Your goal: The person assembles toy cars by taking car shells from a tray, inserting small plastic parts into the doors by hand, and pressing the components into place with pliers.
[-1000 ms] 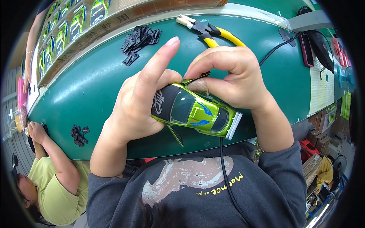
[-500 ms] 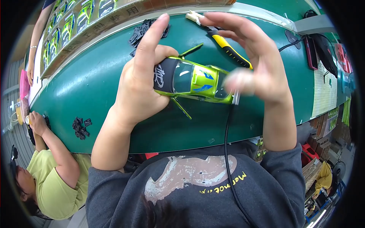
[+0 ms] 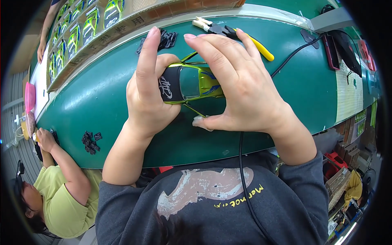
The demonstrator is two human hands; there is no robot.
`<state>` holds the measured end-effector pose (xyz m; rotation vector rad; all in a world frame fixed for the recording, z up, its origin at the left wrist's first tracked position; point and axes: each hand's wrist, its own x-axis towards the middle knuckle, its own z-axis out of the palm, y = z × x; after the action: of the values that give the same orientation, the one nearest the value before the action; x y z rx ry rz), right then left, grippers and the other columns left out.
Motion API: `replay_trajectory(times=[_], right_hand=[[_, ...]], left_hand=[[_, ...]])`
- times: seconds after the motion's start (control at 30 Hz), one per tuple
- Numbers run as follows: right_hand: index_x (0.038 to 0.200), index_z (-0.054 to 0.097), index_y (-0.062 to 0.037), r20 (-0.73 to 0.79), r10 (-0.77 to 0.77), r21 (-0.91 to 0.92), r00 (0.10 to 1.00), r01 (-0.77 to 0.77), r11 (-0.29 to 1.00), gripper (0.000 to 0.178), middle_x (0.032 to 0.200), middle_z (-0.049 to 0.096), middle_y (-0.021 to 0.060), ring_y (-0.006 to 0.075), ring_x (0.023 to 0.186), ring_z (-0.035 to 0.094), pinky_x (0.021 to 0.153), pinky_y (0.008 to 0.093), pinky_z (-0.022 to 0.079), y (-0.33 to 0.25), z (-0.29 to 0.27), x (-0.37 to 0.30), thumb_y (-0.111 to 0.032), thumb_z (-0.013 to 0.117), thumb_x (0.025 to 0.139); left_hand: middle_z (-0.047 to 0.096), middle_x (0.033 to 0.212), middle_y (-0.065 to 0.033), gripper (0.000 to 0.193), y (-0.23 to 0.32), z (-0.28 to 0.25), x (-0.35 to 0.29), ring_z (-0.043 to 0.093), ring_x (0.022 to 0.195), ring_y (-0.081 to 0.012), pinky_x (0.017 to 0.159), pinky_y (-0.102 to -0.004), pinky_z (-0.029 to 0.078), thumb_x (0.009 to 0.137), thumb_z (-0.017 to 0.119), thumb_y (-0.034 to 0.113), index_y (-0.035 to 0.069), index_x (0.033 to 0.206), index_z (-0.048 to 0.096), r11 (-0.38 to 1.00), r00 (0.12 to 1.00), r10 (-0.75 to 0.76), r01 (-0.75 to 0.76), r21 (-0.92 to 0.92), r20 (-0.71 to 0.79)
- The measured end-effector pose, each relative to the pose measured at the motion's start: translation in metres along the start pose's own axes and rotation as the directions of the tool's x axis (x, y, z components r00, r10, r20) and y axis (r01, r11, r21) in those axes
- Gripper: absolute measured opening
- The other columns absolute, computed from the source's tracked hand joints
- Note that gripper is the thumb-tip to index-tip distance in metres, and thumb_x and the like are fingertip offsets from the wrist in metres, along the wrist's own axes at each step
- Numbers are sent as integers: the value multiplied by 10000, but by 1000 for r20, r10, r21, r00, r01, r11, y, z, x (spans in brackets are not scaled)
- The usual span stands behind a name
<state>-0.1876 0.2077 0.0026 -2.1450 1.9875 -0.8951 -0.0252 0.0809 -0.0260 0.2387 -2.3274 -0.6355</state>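
A green toy car (image 3: 190, 83) with a black hood and blue markings lies lengthwise between my hands. My left hand (image 3: 143, 96) is closed round its hood end, forefinger pointing up and away. Over the rear half spreads my right hand (image 3: 243, 83), fingers stretched and apart, hiding the tail. Its thumb, with a whitish covering on the tip, is by the tip of the near door (image 3: 195, 110); its forefinger is above the far door (image 3: 188, 56). Both doors stand partly out from the body. A black cable (image 3: 241, 149) runs from under my right wrist down across my shirt.
Pliers with yellow-and-black handles (image 3: 261, 48) lie beyond my right hand. Small black parts are heaped behind my left hand (image 3: 168, 39) and at the left (image 3: 90, 142). A cardboard box (image 3: 134, 25) of green car bodies lines the far edge. A co-worker's hand (image 3: 45, 139) is at left.
My right hand has moved left from the car's tail to span its middle. Both doors have swung in closer to the body. The car has shifted slightly left with my left hand.
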Motion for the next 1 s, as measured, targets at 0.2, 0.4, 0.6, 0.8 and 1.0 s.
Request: replay_trajectory(times=[0.2,0.4,0.6,0.8,1.0], right_hand=[[1062,663,-27,-406,-216,-6,888,234,972,505,1106,629,163,263,950,626,763,370,525,-9,-11,-1,-232,865,648],[904,671,-3,-430,-100,204,897,204,957,310,852,654,108,251,719,655,602,324,537,-16,24,-3,-16,763,608],[855,677,-35,-442,-41,258,896,171,951,230,829,672,86,241,719,670,605,322,539,-18,32,0,-5,759,642],[815,678,-44,-449,-20,294,893,168,941,202,781,673,76,242,678,666,594,321,537,-17,33,3,2,760,637],[810,676,-39,-458,-57,313,887,220,924,195,784,674,79,248,676,666,589,325,538,-20,31,1,10,753,637]], left_hand=[[656,1047,-183,858,-1,-6,-3,661,865,-216,744,-266,519,760,691,-93,-76,1471,212,990,964,-103,123,67,-247],[482,1312,-254,757,7,-2,-3,620,947,-224,791,-272,506,853,623,-75,-113,1450,159,971,918,-171,219,99,-359],[447,1342,-270,753,14,1,-7,609,949,-234,789,-287,507,844,620,-81,-127,1443,165,977,926,-169,203,68,-337],[334,1461,-294,760,14,3,-8,608,958,-255,788,-294,512,820,634,-95,-136,1427,178,975,930,-146,193,107,-338],[281,1499,-300,781,19,2,-11,606,962,-273,798,-300,516,802,655,-101,-135,1424,183,984,934,-101,145,105,-343]])
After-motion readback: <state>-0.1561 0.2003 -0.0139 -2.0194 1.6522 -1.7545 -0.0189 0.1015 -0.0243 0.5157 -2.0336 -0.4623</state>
